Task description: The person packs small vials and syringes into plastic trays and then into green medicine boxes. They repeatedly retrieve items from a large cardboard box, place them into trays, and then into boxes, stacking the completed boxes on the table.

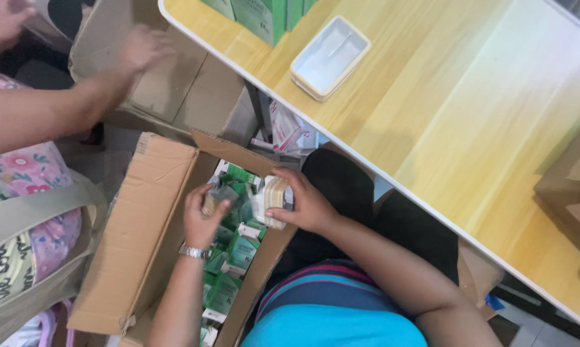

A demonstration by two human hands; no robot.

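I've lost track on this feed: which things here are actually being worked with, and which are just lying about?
In use:
- left hand, holding a small wrapped item
- right hand, holding a stack of small cream packs
- open cardboard box of green cartons

Lying about:
- white tray on the wooden table
- second cardboard box, under another person's hand
- strap bag

My left hand (204,215) is low in front of me, arm reaching forward, forearm bare with a silver watch on the wrist, fingers curled shut into a loose fist. My right hand (306,202) sits just beside it, elbow bent, arm coming in from the right, fingers and thumb clamped in a grip
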